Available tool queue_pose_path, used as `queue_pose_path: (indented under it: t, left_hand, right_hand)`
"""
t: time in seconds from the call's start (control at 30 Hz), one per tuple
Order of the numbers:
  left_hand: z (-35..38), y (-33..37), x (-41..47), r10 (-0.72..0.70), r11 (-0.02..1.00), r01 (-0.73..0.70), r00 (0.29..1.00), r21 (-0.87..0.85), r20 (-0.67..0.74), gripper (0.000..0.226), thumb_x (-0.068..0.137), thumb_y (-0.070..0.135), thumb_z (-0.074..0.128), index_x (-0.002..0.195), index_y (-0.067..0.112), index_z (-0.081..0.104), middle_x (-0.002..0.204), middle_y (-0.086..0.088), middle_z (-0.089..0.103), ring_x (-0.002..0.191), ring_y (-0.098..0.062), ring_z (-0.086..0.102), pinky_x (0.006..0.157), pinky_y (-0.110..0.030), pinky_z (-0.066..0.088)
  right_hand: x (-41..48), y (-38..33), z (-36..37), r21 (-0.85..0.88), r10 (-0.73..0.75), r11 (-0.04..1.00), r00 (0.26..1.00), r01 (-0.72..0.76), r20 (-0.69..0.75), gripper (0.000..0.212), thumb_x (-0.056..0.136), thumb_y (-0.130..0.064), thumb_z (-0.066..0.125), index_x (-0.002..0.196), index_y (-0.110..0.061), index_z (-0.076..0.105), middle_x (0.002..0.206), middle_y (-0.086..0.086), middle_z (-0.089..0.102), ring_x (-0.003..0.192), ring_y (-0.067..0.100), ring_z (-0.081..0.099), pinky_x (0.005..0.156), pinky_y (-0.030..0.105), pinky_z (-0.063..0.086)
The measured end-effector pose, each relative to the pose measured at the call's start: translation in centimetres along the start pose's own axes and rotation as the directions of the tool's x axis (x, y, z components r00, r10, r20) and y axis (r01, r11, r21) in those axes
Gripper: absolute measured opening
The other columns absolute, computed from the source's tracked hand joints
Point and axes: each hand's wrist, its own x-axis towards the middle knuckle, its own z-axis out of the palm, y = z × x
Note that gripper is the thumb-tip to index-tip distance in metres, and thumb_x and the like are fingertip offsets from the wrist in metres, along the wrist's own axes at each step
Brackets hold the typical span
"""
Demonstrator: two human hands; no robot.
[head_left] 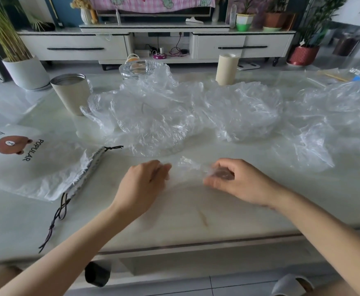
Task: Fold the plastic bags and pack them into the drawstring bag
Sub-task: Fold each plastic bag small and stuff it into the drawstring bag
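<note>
Soft, even daylight fills the room, casting only faint shadows beneath the forearms. The glossy table (pixel 196 212) carries broad milky reflections; the heaped plastic bags (pixel 174 116) glint with small highlights. A plastic bag (pixel 187 165) between left hand (pixel 142 184) and right hand (pixel 239 182) is smeared by motion blur. Wide-angle distortion bows the cabinet (pixel 85 48) and stretches the corners

Worktop (pixel 196 210): beige cup (pixel 71 94) upright at left; glass bowl (pixel 139 68) behind; beige cylinder (pixel 227 69) standing further right. White cabinet (pixel 85 47) beyond.
</note>
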Motion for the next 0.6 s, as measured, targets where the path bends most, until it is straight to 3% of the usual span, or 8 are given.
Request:
queue_pose_path:
  t: [0.07,0.13,0.23,0.3,0.4,0.47,0.53,0.6]
  left_hand:
    - [0.3,0.3,0.7,-0.053,0.99,0.053,0.999,0.13,-0.003,0.037,0.094,0.037,0.049,0.065,0.016,0.056,0.056,0.006,0.057,0.064,-0.023,0.056,0.056,-0.03,0.038]
    - [0.6,0.7,1.1,-0.064,0.969,0.069,0.998,0.237,-0.025,0.033,0.093,0.039,0.05,0.073,0.014,0.054,0.063,0.006,0.053,0.069,-0.028,0.053,0.052,-0.03,0.03]
    - [0.9,1.2,1.2,-0.089,0.922,0.104,0.994,0.374,-0.056,0.027,0.095,0.039,0.046,0.108,0.016,0.053,0.102,-0.003,0.054,0.088,-0.034,0.058,0.062,-0.031,0.033]
    - [0.8,1.2,1.1,-0.113,0.861,0.142,0.99,0.489,-0.087,0.036,0.096,0.041,0.042,0.119,0.013,0.046,0.117,-0.009,0.044,0.097,-0.036,0.057,0.067,-0.034,0.036]
    - [0.7,0.7,0.9,-0.12,0.804,0.186,0.981,0.564,-0.152,0.04,0.095,0.042,0.042,0.112,0.007,0.051,0.115,-0.013,0.042,0.105,-0.034,0.047,0.075,-0.037,0.037]
    - [0.8,0.1,0.9,-0.072,0.809,0.149,0.985,0.569,-0.155,0.038,0.094,0.04,0.046,0.102,0.004,0.058,0.112,-0.014,0.045,0.104,-0.034,0.043,0.082,-0.038,0.034]
    - [0.7,-0.3,1.0,-0.009,0.889,0.082,0.987,0.451,-0.161,0.03,0.092,0.036,0.053,0.086,0.007,0.059,0.101,-0.012,0.05,0.096,-0.033,0.045,0.076,-0.037,0.033]
    - [0.5,-0.1,0.9,-0.013,0.977,0.053,0.982,0.209,-0.186,0.026,0.089,0.028,0.06,0.073,0.012,0.049,0.078,-0.004,0.052,0.078,-0.028,0.048,0.063,-0.032,0.032]
  right_hand:
    - [0.9,0.4,0.6,-0.003,0.028,1.0,0.988,-0.029,-0.152,0.037,0.09,-0.033,0.058,0.07,-0.002,0.058,0.061,-0.011,0.055,0.049,-0.006,0.048,0.053,0.011,0.035]
    - [1.6,0.5,1.1,-0.041,0.07,0.996,0.96,-0.084,-0.271,0.046,0.094,-0.034,0.051,0.06,-0.004,0.055,0.057,-0.006,0.059,0.051,0.0,0.052,0.055,0.017,0.038]
    - [2.4,0.6,1.6,-0.242,0.082,0.953,0.926,-0.181,-0.368,0.051,0.095,-0.039,0.047,0.053,-0.013,0.035,0.06,0.008,0.057,0.065,0.03,0.052,0.057,0.032,0.033]
    - [2.3,0.7,2.0,-0.426,0.049,0.873,0.912,-0.237,-0.407,0.047,0.095,-0.041,0.043,0.059,-0.014,0.031,0.059,0.004,0.048,0.068,0.034,0.046,0.058,0.032,0.029]
    - [2.1,1.2,2.0,-0.58,-0.046,0.771,0.884,-0.265,-0.466,0.034,0.096,-0.043,0.04,0.079,-0.014,0.04,0.082,0.007,0.061,0.083,0.034,0.058,0.062,0.031,0.032]
    - [2.0,1.7,1.9,-0.603,-0.113,0.757,0.86,-0.249,-0.497,0.027,0.096,-0.037,0.044,0.089,-0.011,0.046,0.089,0.01,0.062,0.085,0.033,0.061,0.061,0.032,0.033]
    - [1.8,2.5,1.8,-0.616,-0.187,0.759,0.836,-0.211,-0.516,0.02,0.092,-0.023,0.054,0.089,-0.004,0.051,0.084,0.016,0.06,0.078,0.035,0.061,0.055,0.033,0.035]
    - [1.6,3.1,1.3,-0.628,-0.159,0.741,0.845,-0.24,-0.511,0.012,0.092,-0.014,0.052,0.091,-0.002,0.053,0.087,0.018,0.058,0.081,0.036,0.06,0.055,0.033,0.034]
